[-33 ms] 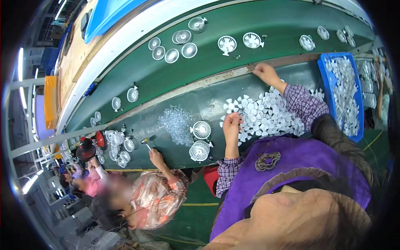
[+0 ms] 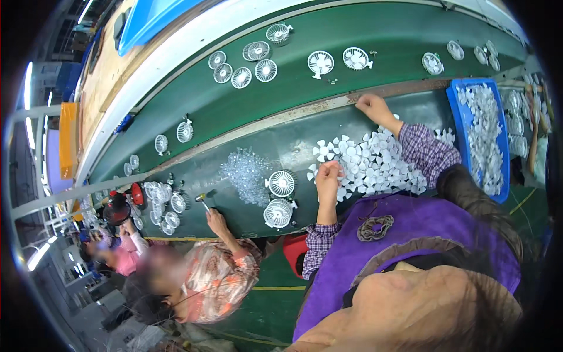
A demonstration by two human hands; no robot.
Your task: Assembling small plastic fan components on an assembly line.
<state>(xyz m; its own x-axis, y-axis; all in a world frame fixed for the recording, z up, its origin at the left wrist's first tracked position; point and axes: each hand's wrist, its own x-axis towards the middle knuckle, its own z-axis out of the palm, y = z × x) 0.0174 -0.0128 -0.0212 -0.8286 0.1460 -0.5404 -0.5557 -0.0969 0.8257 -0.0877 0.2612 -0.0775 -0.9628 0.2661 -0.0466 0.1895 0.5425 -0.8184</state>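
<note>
My left hand (image 2: 328,182) is over the near left edge of a pile of white fan blades (image 2: 375,161), its fingers curled together. Whatever it may pinch is too small to make out. Beyond the pile, my right hand (image 2: 376,110) is bent with its fingertips drawn together, close to the worn metal rail (image 2: 346,101). Its grip is hidden too. Left of my left hand, two round white fan housings (image 2: 281,183) sit on the dark green work surface, one nearer than the other. Small clear plastic parts (image 2: 243,176) lie heaped to their left.
A blue tray (image 2: 456,114) of white pieces stands at the right. Past the rail, a green conveyor belt (image 2: 387,35) carries scattered fan housings. At the left, a co-worker's hand (image 2: 217,222) holds a small hammer (image 2: 202,199) near more housings (image 2: 158,193).
</note>
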